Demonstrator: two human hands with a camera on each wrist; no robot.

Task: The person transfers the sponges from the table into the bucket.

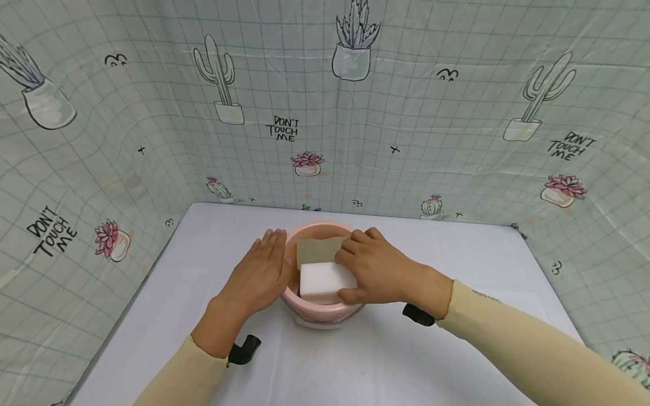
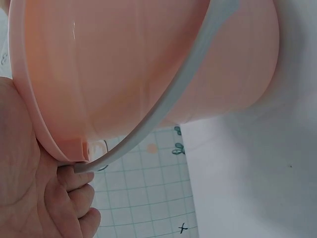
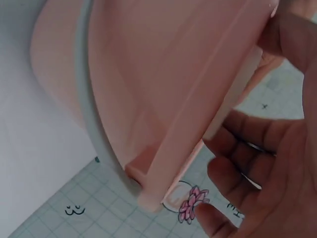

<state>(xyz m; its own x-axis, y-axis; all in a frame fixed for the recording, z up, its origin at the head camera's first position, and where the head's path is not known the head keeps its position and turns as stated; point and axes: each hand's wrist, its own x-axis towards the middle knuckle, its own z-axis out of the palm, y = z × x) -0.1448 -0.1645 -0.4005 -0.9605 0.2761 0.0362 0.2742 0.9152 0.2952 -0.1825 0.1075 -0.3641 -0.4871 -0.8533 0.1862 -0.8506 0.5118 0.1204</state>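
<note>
A pink bucket [image 1: 322,313] stands upright on the table, its grey handle [image 2: 171,94] hanging down along the outside. Inside the mouth of the bucket, a white rectangular block [image 1: 324,280] lies nearest the person, with a grey-beige flat block [image 1: 317,251] behind it. My right hand [image 1: 378,270] reaches over the right rim and holds the white block's right end between thumb and fingers. On the left rim rests my left hand [image 1: 259,273], fingers straight and palm against the edge. What lies under the two blocks is hidden.
The bucket stands on a white-covered table [image 1: 431,361]. Behind and at both sides hangs a grid-patterned curtain [image 1: 401,113] with plant drawings. Black straps or mounts [image 1: 245,349] sit at both wrists, below the beige sleeves [image 1: 528,344].
</note>
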